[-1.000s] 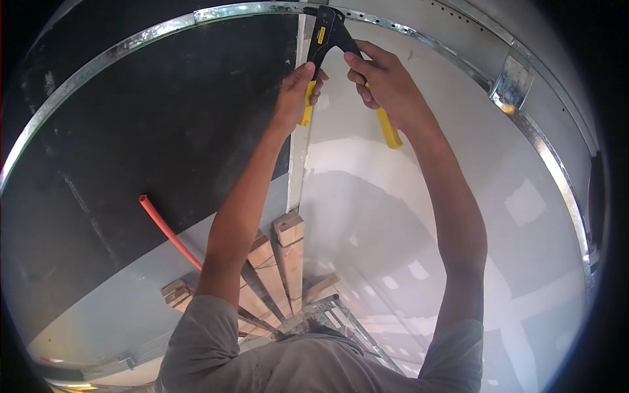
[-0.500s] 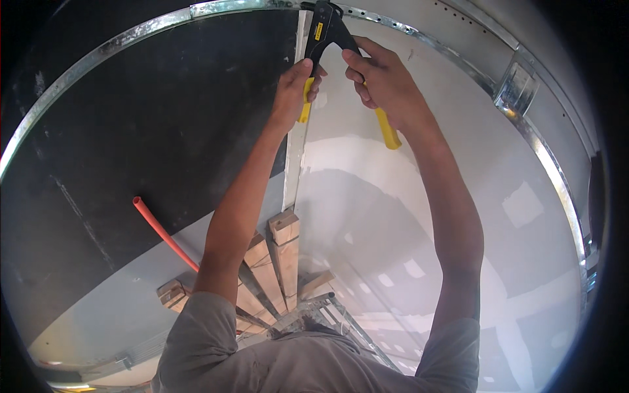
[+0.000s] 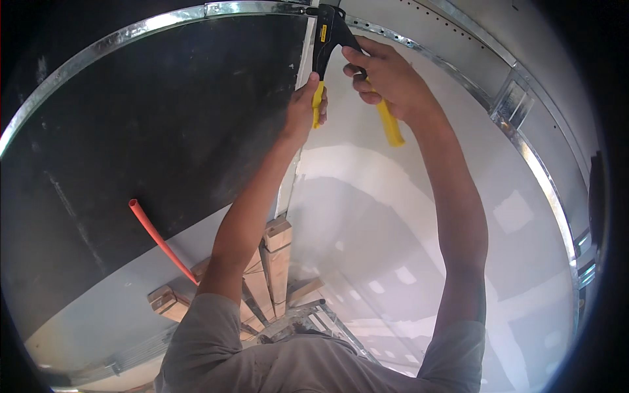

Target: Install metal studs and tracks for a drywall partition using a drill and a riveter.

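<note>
Overhead, both my hands hold a plier-like tool [image 3: 325, 40] with a black body, yellow grips and its handles spread apart. Its head is up at the curved metal track [image 3: 249, 8], where the dark and white wall panels meet; whether the jaws bite on the metal I cannot make out. My left hand [image 3: 303, 111] is wrapped round the left yellow grip, thumb along it. Higher up, my right hand [image 3: 386, 77] clasps the right handle, its yellow end [image 3: 393, 131] sticking out below the palm.
A dark panel [image 3: 164, 124] covers the left, a white patched wall [image 3: 367, 203] the right. An orange tube [image 3: 154, 226] curves up at lower left. Wooden beams [image 3: 278, 252] stand below, near a metal frame [image 3: 344, 331]. Metal framing [image 3: 511, 105] runs along the upper right.
The tool has shifted slightly right in view. My left hand sits a little lower, and the handles stay spread.
</note>
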Demonstrator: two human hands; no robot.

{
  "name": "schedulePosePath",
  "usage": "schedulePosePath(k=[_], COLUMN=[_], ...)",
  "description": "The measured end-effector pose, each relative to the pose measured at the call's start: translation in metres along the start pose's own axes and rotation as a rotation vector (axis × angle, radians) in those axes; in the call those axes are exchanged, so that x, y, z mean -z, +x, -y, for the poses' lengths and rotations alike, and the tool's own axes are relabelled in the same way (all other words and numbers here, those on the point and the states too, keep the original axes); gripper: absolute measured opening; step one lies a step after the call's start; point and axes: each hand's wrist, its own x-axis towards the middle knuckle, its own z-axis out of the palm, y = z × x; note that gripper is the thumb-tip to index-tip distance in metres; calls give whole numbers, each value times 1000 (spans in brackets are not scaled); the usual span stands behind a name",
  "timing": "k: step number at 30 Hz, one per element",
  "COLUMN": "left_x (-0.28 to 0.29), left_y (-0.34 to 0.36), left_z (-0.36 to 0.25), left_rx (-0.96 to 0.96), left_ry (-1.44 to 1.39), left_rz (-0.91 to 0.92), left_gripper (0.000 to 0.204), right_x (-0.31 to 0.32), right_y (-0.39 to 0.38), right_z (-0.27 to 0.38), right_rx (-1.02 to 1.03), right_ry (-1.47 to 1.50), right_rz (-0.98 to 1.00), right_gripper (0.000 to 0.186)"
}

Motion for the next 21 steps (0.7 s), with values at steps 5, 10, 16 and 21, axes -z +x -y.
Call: schedulePosePath(k=[5, 10, 16, 21], left_x=[-12, -1, 4, -1], left_y=[-2, -4, -5, -9], left_z=[0, -4, -7, -3], left_rx=[-11, -23, 4, -98], left_ry=[-83, -37, -13, -69], left_rz=[-70, -147, -89, -107], left_gripper=[56, 54, 51, 45], right_x=[-25, -36, -46, -72], right_y=[34, 52, 73, 96], right_z=[-38, -51, -59, -73], right_rx=[124, 13, -4, 132], right_ry=[-75, 163, -101, -98], right_rz=[-143, 37, -200, -427], right_gripper=[56, 69, 61, 55])
